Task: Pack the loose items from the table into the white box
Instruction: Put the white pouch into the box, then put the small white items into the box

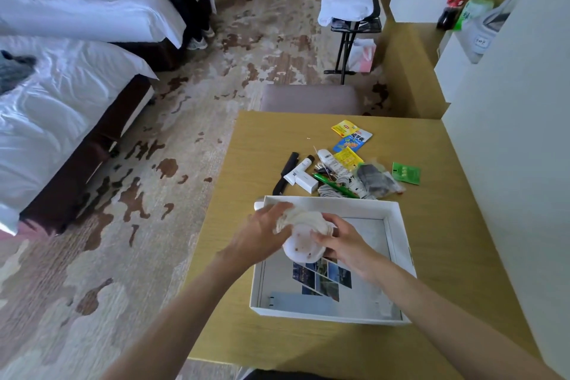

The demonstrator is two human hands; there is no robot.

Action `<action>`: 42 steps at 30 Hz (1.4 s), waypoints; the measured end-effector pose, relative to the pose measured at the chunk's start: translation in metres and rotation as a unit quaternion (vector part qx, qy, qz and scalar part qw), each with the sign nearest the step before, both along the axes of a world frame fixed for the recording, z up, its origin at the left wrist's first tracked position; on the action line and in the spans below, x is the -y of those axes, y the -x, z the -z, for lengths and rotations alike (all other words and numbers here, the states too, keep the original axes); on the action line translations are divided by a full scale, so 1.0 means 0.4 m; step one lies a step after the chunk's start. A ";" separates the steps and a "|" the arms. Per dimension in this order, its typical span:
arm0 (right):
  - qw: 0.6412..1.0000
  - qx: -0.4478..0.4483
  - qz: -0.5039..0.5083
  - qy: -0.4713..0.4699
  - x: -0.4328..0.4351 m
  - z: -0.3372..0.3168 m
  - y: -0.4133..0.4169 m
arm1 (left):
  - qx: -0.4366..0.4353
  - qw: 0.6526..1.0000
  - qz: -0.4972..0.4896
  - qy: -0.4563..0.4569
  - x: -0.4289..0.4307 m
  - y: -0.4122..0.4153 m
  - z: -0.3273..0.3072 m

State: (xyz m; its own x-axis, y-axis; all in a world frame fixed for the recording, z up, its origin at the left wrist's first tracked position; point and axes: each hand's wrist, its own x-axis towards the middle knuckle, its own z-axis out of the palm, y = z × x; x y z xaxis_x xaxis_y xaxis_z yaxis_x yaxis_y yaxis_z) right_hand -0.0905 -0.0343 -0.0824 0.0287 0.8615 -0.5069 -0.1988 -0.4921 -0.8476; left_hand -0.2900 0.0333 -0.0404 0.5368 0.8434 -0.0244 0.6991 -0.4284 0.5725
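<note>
Snugly, white cloth between fingers

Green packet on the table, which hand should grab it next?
Probably the right hand. The green packet lies beyond the far right corner of the white box, on that hand's side; the left hand is nearer the far left corner. Both now grip the white cloth.

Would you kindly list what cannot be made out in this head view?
Identity of the white bundle: left hand and right hand cover parts, head view.
Floor of the white box under the hands: hidden by them.
Print on the sachets: too small, head view.
The small object at the box's far-left corner: mostly behind its wall.
</note>
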 end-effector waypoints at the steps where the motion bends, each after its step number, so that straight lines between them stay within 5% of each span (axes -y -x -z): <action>1: 0.998 0.054 -0.013 -0.004 -0.015 0.016 0.010 | 0.007 0.998 -0.004 -0.061 -0.008 0.012 0.002; 4: 0.980 0.189 -0.059 -0.009 -0.061 0.064 0.058 | 0.003 0.992 -0.045 -0.121 -0.035 0.042 0.013; 14: 0.830 0.533 -0.143 -0.076 -0.093 0.092 0.104 | -0.072 0.994 -0.076 -0.015 -0.045 0.055 0.065; 21: 0.758 0.604 -0.145 -0.200 -0.062 0.005 0.008 | -0.014 0.995 -0.100 -0.007 -0.022 0.061 0.061; 25: 0.781 0.561 -0.102 -0.255 -0.089 -0.075 -0.050 | 0.017 0.989 -0.145 -0.010 -0.065 0.063 0.050; 33: 0.815 0.550 -0.128 -0.131 -0.299 -0.070 -0.095 | -0.047 0.995 -0.067 0.052 -0.256 0.064 0.111; 37: 0.796 0.569 -0.202 -0.040 -0.402 -0.008 -0.083 | -0.075 0.991 0.010 0.107 -0.349 0.036 0.160; 42: 0.730 0.630 -0.264 -0.010 -0.503 0.069 -0.056 | -0.185 0.971 0.110 0.100 -0.407 0.002 0.233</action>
